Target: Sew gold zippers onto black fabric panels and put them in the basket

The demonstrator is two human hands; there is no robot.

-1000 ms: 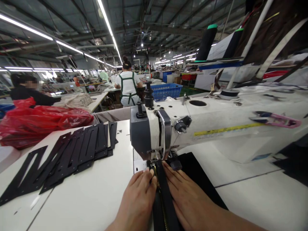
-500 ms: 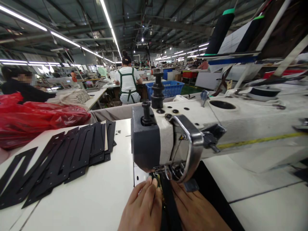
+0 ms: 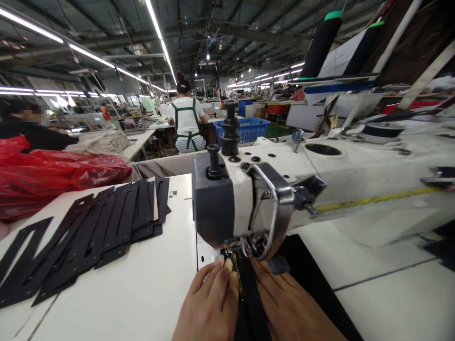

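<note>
A zipper (image 3: 237, 274) with gold teeth and black tape runs under the needle area of a sewing machine (image 3: 215, 203). My left hand (image 3: 211, 300) presses bunched, bent fingertips on the zipper's left edge, just in front of the presser foot. To the right of the teeth, my right hand (image 3: 291, 303) lies stretched out flat on the black material, beside a black strip (image 3: 255, 296). The metal guard and machine head hide its fingertips. A black panel (image 3: 313, 270) extends beneath and beyond this hand on the machine bed.
Several black slotted pieces (image 3: 88, 232) lie overlapped on the white table (image 3: 142, 279) at left. Behind them is a red plastic bag (image 3: 64, 175). Thread cones (image 3: 322, 45) stand at upper right. A person in an apron (image 3: 186, 116) sits ahead, near a blue basket (image 3: 249, 130).
The view has shifted slightly. Both hands keep almost the same place at the zipper under the machine head; no grip has visibly changed.
</note>
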